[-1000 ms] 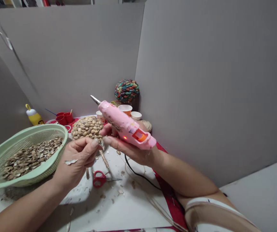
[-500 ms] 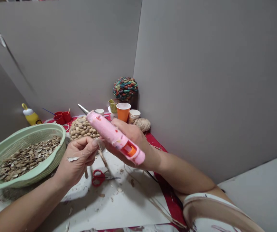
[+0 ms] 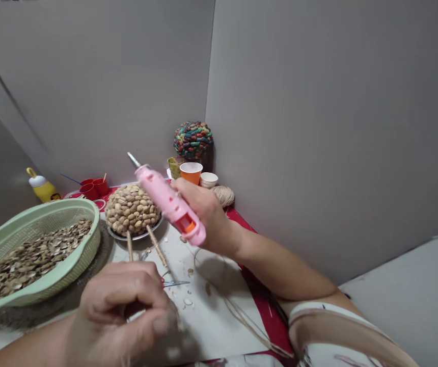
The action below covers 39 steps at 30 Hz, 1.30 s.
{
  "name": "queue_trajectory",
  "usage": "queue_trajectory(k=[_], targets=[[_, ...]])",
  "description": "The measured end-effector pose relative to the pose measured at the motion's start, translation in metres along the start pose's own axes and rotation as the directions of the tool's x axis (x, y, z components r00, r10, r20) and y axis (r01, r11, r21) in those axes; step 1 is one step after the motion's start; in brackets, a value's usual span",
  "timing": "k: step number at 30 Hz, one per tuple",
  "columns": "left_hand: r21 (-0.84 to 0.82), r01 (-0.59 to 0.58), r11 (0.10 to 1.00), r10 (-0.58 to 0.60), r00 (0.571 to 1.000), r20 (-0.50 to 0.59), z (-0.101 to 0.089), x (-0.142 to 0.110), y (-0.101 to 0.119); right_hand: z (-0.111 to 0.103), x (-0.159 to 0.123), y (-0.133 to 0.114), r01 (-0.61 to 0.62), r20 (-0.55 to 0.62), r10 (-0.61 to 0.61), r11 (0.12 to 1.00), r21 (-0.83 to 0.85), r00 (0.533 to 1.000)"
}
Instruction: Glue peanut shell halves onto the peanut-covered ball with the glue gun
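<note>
OK, closest to you is your left hand (image 3: 108, 295), pretty blurry, fingers curled in toward the thumb with a small gap showing between; can't tell if you've got anything pinched in there. Just past its fingertips the steel-bladed scissors with red handles (image 3: 178, 283) lie on the white tabletop, handles mostly hidden behind your hand. A bit beyond your knuckles are two thin, tan, twine-wrapped sticks (image 3: 158, 246), running back toward you from the big tan dome covered in nutshell-like pieces (image 3: 132, 208), which sits in a shallow dark dish with a shiny rim (image 3: 137, 238). So the dome is straight out ahead of your left hand, but your right hand (image 3: 207, 211) looks like the nearer one, with the dome just to its left. That one's closed round the handle of the pink plastic glue gun (image 3: 169, 201), fingers mostly hidden. I'd say the relation that counts is the gun's long axis: back end near your right wrist, metal nozzle slanting up, left and away from you, so the tip isn't aimed at your left hand. Left of the dome is the pale green plastic basket of brown shells (image 3: 96, 224); past your right hand, the beige twine ball (image 3: 223, 195), then the orange cup (image 3: 191, 174) and the multicoloured bumpy ball (image 3: 193, 139).
</note>
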<state>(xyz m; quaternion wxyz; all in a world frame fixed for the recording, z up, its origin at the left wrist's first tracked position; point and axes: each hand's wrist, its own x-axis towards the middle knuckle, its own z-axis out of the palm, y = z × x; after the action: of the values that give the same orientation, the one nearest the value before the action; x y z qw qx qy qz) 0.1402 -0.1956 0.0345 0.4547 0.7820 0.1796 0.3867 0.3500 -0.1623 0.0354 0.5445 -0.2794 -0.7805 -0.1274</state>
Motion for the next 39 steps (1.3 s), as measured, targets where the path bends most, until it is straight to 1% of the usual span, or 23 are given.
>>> queue_trajectory(k=[1,2,3,5,7,11,14,16,18,21,23,24,26,28,29,30,31,32,33,34,35,37,39], targets=[[0.014,-0.025,1.000,0.025,1.000,-0.002,0.001,-0.001,0.004,0.000,0.000,0.004,-0.046,0.004,0.046,0.999,0.000,0.999],[0.013,-0.026,1.000,0.027,0.999,-0.046,0.001,-0.001,0.005,0.000,0.001,0.008,-0.089,0.015,0.089,0.996,0.011,0.996],[0.008,0.009,1.000,-0.008,0.992,-0.122,0.001,0.001,0.004,0.000,0.002,0.010,-0.119,0.028,0.119,0.992,0.032,0.993],[-0.040,0.104,0.994,-0.111,0.957,-0.268,-0.001,0.007,-0.002,-0.002,0.003,0.009,-0.159,0.053,0.155,0.984,0.077,0.986],[-0.146,0.167,0.975,-0.207,0.923,-0.325,-0.003,0.014,-0.012,-0.005,0.006,0.004,-0.167,0.070,0.159,0.979,0.121,0.985],[-0.388,0.199,0.900,-0.329,0.894,-0.305,-0.007,0.024,-0.023,-0.009,0.009,-0.007,-0.181,0.093,0.164,0.961,0.208,0.982],[-0.457,0.203,0.866,-0.357,0.891,-0.280,-0.007,0.025,-0.023,-0.009,0.006,-0.012,-0.235,0.172,0.194,0.934,0.267,0.966],[-0.470,0.204,0.859,-0.358,0.895,-0.265,-0.006,0.026,-0.022,-0.007,0.002,-0.012,-0.230,0.207,0.180,0.940,0.250,0.962],[-0.482,0.207,0.852,-0.363,0.896,-0.257,-0.005,0.026,-0.023,-0.004,-0.002,-0.009,-0.177,0.191,0.135,0.959,0.223,0.972],[-0.501,0.225,0.836,-0.382,0.893,-0.237,-0.005,0.026,-0.024,-0.001,-0.007,-0.004,-0.084,0.181,0.037,0.962,0.261,0.983],[-0.514,0.256,0.819,-0.398,0.899,-0.185,-0.006,0.025,-0.023,-0.001,-0.007,-0.001,-0.019,0.180,-0.033,0.960,0.280,0.983],[-0.513,0.270,0.815,-0.397,0.905,-0.155,-0.006,0.023,-0.022,-0.001,-0.006,0.000,0.000,0.170,-0.047,0.964,0.265,0.984],[-0.464,0.291,0.837,-0.373,0.923,-0.093,-0.008,0.017,-0.018,-0.001,-0.004,0.002,-0.019,0.127,-0.010,0.975,0.222,0.992],[-0.350,0.280,0.894,-0.318,0.947,-0.054,-0.008,0.012,-0.013,-0.001,0.000,0.003,-0.107,0.109,0.088,0.976,0.189,0.990],[-0.279,0.258,0.925,-0.286,0.956,-0.062,-0.008,0.010,-0.011,-0.001,0.001,0.003,-0.152,0.115,0.132,0.970,0.187,0.985],[-0.206,0.224,0.952,-0.248,0.964,-0.099,-0.007,0.009,-0.009,-0.001,0.003,0.003,-0.191,0.126,0.168,0.962,0.197,0.978],[-0.136,0.180,0.974,-0.202,0.965,-0.166,-0.006,0.009,-0.008,-0.001,0.004,0.002,-0.220,0.143,0.192,0.952,0.213,0.971],[-0.068,0.128,0.989,-0.141,0.958,-0.250,-0.005,0.009,-0.008,-0.001,0.005,0.001,-0.247,0.161,0.212,0.940,0.237,0.964],[-0.004,0.079,0.997,-0.075,0.941,-0.331,-0.003,0.010,-0.008,-0.001,0.005,0.000,-0.271,0.176,0.229,0.924,0.269,0.957],[0.051,0.035,0.998,-0.012,0.919,-0.394,-0.002,0.012,-0.010,-0.001,0.004,-0.002,-0.291,0.190,0.241,0.908,0.301,0.952],[0.094,0.000,0.996,0.041,0.901,-0.433,-0.001,0.013,-0.012,0.000,0.004,-0.003,-0.304,0.205,0.247,0.895,0.327,0.947],[0.161,-0.047,0.986,0.117,0.880,-0.459,0.001,0.015,-0.017,0.001,0.002,-0.006,-0.302,0.219,0.234,0.879,0.367,0.947],[0.242,-0.082,0.967,0.188,0.868,-0.460,0.002,0.015,-0.021,0.002,0.001,-0.009,-0.255,0.205,0.185,0.878,0.405,0.961]])
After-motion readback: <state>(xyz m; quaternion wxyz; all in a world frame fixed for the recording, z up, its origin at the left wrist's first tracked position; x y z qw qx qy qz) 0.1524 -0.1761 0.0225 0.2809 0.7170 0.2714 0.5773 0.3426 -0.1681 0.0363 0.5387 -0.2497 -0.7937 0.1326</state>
